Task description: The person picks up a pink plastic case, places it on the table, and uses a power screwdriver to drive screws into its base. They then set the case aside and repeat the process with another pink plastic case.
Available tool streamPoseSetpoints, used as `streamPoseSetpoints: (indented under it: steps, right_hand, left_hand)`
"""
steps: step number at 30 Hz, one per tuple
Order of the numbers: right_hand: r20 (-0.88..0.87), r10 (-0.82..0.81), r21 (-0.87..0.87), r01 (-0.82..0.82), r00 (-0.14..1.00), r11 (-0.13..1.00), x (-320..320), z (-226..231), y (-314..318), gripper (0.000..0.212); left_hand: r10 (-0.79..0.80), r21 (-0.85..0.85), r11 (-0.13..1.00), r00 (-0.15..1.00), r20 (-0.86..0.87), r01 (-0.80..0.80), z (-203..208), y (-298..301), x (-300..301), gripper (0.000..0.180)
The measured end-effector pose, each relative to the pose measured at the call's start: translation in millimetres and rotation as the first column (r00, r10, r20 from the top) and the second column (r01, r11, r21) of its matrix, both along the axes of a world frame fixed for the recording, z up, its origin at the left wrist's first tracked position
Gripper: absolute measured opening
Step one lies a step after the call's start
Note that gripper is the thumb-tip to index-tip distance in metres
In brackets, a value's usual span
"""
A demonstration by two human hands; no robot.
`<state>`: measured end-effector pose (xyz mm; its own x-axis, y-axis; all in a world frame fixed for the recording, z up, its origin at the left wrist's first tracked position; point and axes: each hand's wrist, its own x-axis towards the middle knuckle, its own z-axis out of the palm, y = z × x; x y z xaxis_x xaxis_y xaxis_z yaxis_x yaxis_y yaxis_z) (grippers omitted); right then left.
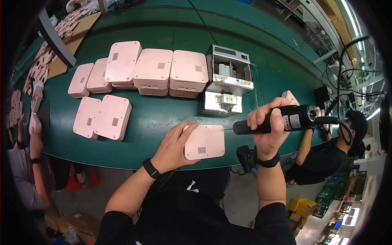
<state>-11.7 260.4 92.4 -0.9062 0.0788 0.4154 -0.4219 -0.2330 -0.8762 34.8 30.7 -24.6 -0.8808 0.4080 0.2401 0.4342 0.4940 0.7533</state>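
A green work table [163, 118] runs across a busy workshop. The left hand [175, 145] lies spread flat on one pink case [204, 141] at the near edge. The right hand [267, 130] is closed around a black electric screwdriver [281, 119], whose long axis points to 9 o'clock, toward the case, just beside it. Seven more pink cases [153, 67] lie at 11 o'clock, beside one grey machine [228, 79].

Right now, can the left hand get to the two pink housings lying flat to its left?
Probably yes: left hand rests on a pink housing; bare green table lies between it and the pair.
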Motion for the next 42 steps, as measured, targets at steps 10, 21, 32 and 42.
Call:
streamPoseSetpoints:
  steps: [10, 21, 32, 42]
  right_hand:
    - [-0.022, 0.045, 0.003, -0.045, 0.999, 0.999, 4.3, -26.5, -4.0, 0.026]
    - [-0.014, 0.037, -0.01, -0.037, 0.999, 0.999, 2.2, -28.5, -3.3, 0.027]
    - [-0.006, 0.063, -0.03, -0.064, 0.998, 0.998, 1.4, -29.5, -1.0, 0.027]
    - [-0.019, 0.037, 0.015, -0.036, 0.999, 0.999, -0.7, -26.7, -3.3, 0.026]
  left_hand:
    - [0.037, 0.036, 0.999, 0.999, -0.006, -0.037, -3.2, 2.7, 0.3, 0.095]
    - [0.007, 0.028, 1.0, 1.0, -0.021, -0.006, -5.6, 1.6, 1.6, 0.077]
    - [0.009, 0.033, 0.999, 1.0, -0.017, -0.009, -3.6, 2.1, 1.6, 0.076]
    - [0.021, 0.018, 1.0, 0.999, -0.032, -0.021, -3.2, 1.8, 1.0, 0.076]
